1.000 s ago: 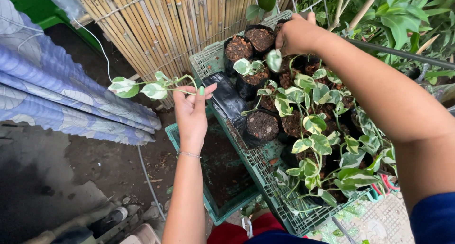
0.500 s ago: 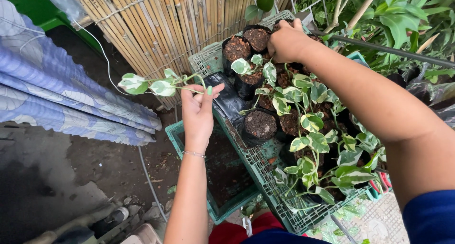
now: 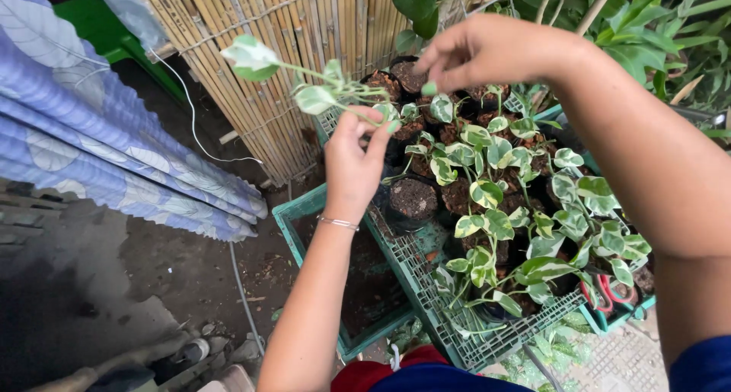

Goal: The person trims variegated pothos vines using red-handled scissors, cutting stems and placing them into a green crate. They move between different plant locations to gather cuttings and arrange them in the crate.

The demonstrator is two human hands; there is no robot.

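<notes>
I have lifted the variegated cutting [image 3: 304, 84], left hand [image 3: 352, 164] fingers clamped on its stem, toward my right hand [image 3: 487, 49], fingers pinched together over the potted plants [image 3: 502, 186].

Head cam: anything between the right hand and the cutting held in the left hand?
Nothing solid. In the head view the right hand hovers beside the cutting pinched in the left hand; only a small gap, with soil-filled black pots behind.

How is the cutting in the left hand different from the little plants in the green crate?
The cutting hangs in the air, pinched by the left hand; the potted plants stand in the green crate. The cutting is out of any soil; the plants sit in black bags of soil. Both have green leaves patched with white.
</notes>
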